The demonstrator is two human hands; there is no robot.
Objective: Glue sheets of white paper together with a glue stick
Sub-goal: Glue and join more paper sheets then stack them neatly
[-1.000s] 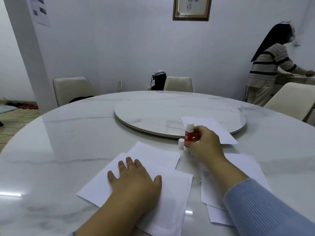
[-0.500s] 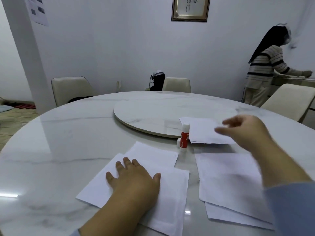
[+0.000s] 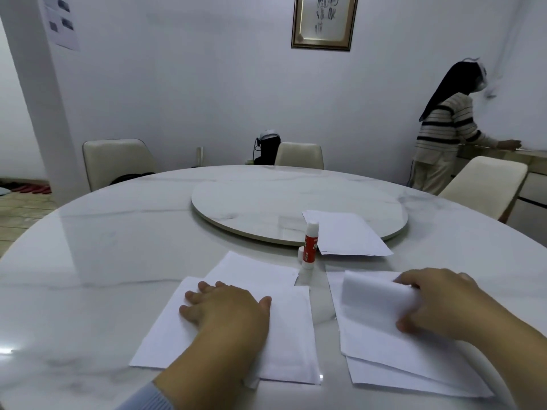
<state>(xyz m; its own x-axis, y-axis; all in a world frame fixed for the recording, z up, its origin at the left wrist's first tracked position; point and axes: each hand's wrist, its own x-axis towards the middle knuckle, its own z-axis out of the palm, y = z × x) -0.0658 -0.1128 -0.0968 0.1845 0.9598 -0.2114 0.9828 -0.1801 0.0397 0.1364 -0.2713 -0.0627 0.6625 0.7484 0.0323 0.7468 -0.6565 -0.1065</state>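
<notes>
White paper everywhere on marble desk (image 3: 88, 261). My left hand (image 3: 225, 309) lies flat, fingers straight, pinning glued sheets (image 3: 284, 327) so bond sets and nothing slides. My right hand (image 3: 435, 306) curls round top sheet (image 3: 376, 303) of loose stack (image 3: 414, 371), peeling it up as next layer. Glue stick (image 3: 310, 245) stands uncapped between piles, cap (image 3: 301, 253) beside it, within reach.

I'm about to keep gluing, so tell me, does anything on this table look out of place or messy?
Only small things. The glue stick stands uncapped with its cap beside it. One loose sheet overhangs the turntable edge. The right hand is curling up the top sheet.
</notes>
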